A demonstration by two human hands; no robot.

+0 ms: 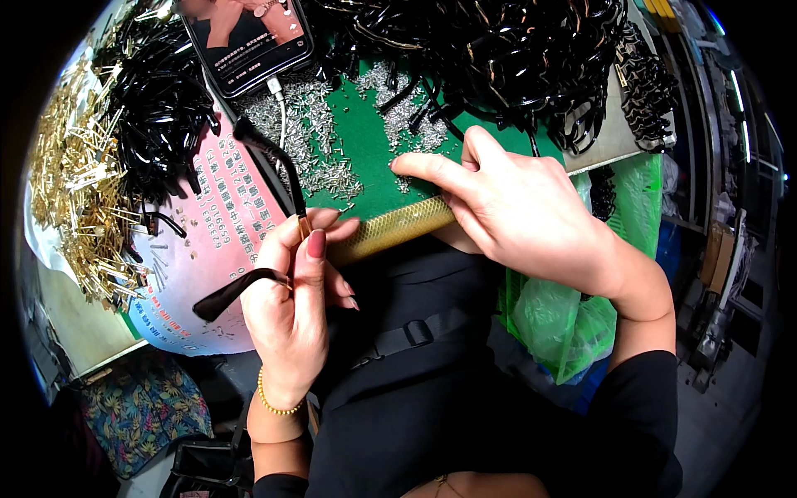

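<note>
Left hand [286,319] pinches dark glasses [228,296]; right hand [531,207], grip unclear, could brush and scatter metal bits [422,131] at twelve o'clock.

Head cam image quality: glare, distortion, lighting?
Head view: hard glints on the glossy black pieces and gold pieces; head view: right background bends near the rim, corners black; head view: left hand and right hand brightly lit, dark clothing low in detail.
</note>
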